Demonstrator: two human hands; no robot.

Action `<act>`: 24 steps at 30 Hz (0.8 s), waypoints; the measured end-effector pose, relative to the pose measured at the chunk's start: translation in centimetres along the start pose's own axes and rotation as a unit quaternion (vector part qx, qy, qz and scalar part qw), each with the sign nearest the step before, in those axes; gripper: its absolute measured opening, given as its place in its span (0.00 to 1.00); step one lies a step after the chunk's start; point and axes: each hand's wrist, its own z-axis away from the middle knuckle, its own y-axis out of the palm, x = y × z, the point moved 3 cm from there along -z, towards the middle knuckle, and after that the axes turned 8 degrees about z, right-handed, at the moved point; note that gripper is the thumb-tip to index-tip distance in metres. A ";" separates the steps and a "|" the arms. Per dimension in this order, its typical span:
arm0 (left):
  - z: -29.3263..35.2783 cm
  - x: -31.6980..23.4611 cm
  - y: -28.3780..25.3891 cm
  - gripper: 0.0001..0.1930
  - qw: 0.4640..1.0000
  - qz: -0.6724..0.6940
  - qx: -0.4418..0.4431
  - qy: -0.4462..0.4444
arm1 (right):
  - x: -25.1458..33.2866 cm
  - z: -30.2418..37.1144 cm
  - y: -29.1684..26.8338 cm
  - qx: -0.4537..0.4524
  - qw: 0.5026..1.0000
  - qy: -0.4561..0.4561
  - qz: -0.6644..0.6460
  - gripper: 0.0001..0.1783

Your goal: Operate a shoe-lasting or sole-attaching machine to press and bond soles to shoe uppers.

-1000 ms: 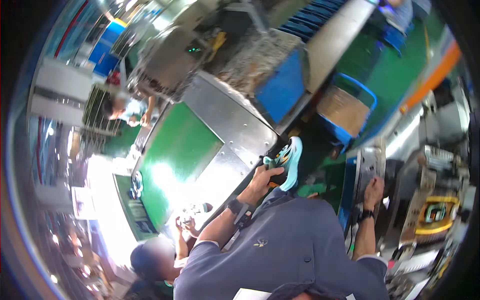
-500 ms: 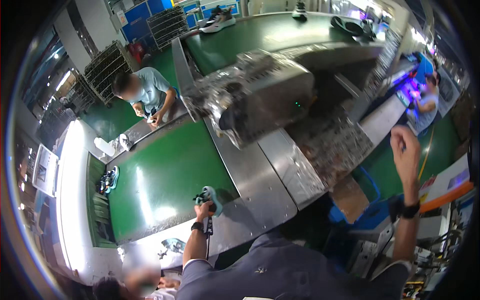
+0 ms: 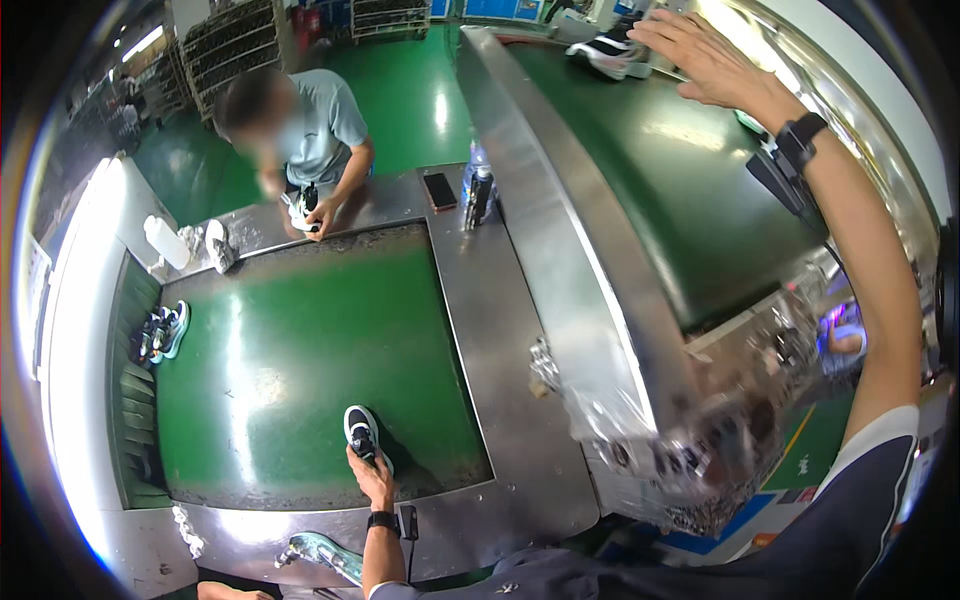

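My left hand (image 3: 373,480) is closed around one end of a black sneaker with a white sole (image 3: 358,420), low over the near part of the green belt. I cannot tell whether the sole touches the belt. My right hand (image 3: 705,62) is stretched out over the raised belt at the far right, fingers extended and holding nothing. Nearest to its fingertips is a black, white and pinkish sneaker (image 3: 612,55) on that belt. A black wristband with a small attached device sits on each wrist.
Across the green belt (image 3: 300,370), a person (image 3: 325,120) handles a white and black shoe. Dark shoes (image 3: 165,330) lie at the belt's left end. A phone (image 3: 439,191) and bottles (image 3: 478,190) stand on the metal ledge. A metal wall (image 3: 590,230) separates the belts.
The view has turned toward the raised belt. My right hand has gone from raised with curled fingers to outstretched near a sneaker there. My left hand still holds a sneaker.
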 end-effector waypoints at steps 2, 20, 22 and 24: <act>0.4 -0.7 0.5 0.32 0.999 -0.030 -0.027 0.026 | -1.1 -1.7 4.7 0.040 0.999 -0.010 -0.013 0.35; 0.9 -6.8 -1.8 0.40 0.984 -0.145 -0.031 0.101 | -4.7 10.2 -2.9 0.067 0.967 0.243 0.038 0.23; 3.8 -10.7 -1.6 0.37 0.959 -0.108 -0.047 0.256 | -4.9 14.1 -11.0 0.178 0.909 0.372 -0.050 0.36; 8.4 -15.0 0.8 0.27 0.905 0.293 0.269 0.154 | -2.7 19.0 -18.2 -0.114 0.886 0.393 -0.218 0.32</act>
